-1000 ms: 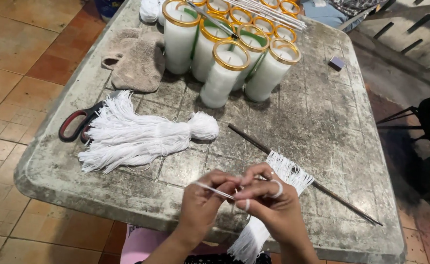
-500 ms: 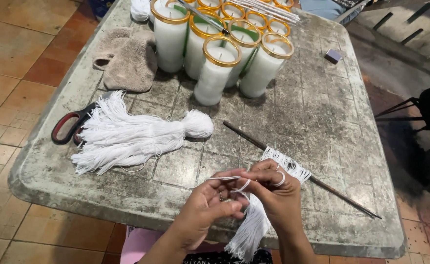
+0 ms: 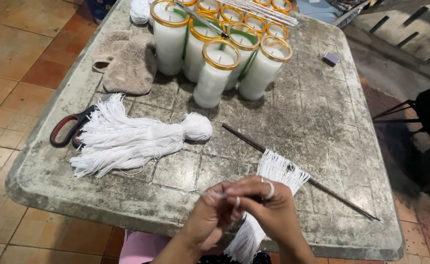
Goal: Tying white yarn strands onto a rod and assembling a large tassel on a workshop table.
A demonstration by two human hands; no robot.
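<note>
My left hand (image 3: pixel 210 215) and my right hand (image 3: pixel 271 208) meet at the near edge of a worn grey table (image 3: pixel 322 122). Between their fingertips they pinch one thin white string (image 3: pixel 214 194). A loop of string circles a finger of my right hand. Just behind my right hand a bundle of cut white strings (image 3: pixel 273 178) lies over the table edge and hangs down past my wrist. A large tied bunch of white string (image 3: pixel 132 139) lies to the left of my hands.
A thin dark rod (image 3: pixel 332 193) lies diagonally behind the right hand. Red-handled scissors (image 3: pixel 68 128) rest at the left edge. Several tall white glass candles with gold rims (image 3: pixel 215 73) stand at the back. A beige cloth (image 3: pixel 127 63) lies beside them and a small grey block (image 3: pixel 330 58) at far right.
My hands have shifted slightly left and drawn together. The string that was stretched between them a second ago is now pinched short at the fingertips.
</note>
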